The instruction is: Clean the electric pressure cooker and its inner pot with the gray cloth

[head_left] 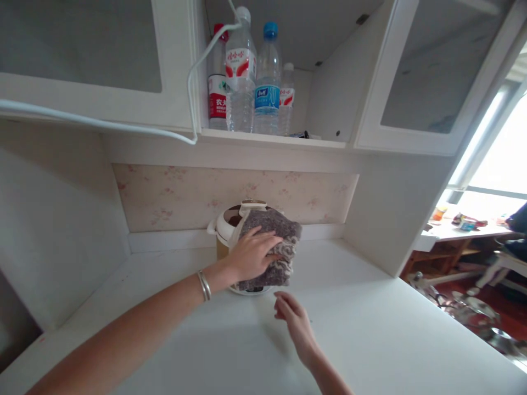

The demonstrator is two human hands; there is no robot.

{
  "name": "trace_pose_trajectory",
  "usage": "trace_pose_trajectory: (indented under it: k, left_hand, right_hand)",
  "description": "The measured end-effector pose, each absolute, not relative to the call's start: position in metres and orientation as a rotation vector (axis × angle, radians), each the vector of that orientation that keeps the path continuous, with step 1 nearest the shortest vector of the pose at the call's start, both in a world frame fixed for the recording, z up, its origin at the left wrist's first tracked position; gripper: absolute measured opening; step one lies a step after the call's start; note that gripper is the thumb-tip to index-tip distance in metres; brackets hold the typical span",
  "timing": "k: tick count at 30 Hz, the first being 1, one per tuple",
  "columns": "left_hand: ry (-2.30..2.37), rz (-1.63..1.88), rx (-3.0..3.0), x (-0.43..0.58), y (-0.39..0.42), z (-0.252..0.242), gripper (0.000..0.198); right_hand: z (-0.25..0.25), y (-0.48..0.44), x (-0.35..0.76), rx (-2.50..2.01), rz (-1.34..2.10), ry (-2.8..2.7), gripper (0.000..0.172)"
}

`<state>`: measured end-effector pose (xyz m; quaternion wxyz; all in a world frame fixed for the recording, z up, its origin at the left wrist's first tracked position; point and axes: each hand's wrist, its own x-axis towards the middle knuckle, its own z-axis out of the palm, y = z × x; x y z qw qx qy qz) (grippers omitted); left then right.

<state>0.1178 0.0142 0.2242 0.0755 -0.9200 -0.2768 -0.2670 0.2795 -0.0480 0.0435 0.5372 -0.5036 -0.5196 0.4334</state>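
A rounded white and tan rice cooker [224, 230] with a dark panel in its lid stands at the back of the white counter. My left hand [253, 255], with bracelets at its wrist, presses a thick grey-brown cloth [274, 221] against the cooker's front and lid. Its fingers are bent over the cloth, which hides most of the cooker. Below and to the right, my right hand [291, 315] hovers over the counter with curled fingers. I see nothing in it, and it is apart from the cloth.
Overhead, an open cabinet shelf [321, 144] holds several plastic bottles [241, 71]. A white cable [102, 123] hangs across the cabinet front. White side panels [391, 208] flank the counter [185, 351]. At right, metal pots [473, 310] sit low near a cluttered table [486, 230].
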Motion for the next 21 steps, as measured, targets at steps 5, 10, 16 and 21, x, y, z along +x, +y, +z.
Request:
trace_pose_trajectory:
  k: [5,10,16,21]
  left_hand:
    - [-0.711,-0.726,-3.015,0.166,-0.029,0.193,0.037]
    - [-0.8,-0.743,-3.207,0.176,-0.058,0.137,0.047]
    - [-0.75,-0.628,-3.476,0.143,-0.078,0.11,0.063]
    - [-0.94,-1.019,-3.425,0.097,-0.073,0.118,0.04]
  right_hand:
    - [0.084,-0.068,0.315,-0.734,1.339,-0.593,0.053]
    - [0.099,-0.1,0.338,-0.851,1.531,-0.573,0.055]
    - [0.102,-0.108,0.341,-1.033,1.665,-0.84,0.046]
    - [0.113,-0.103,0.38,-1.194,1.509,-0.787,0.051]
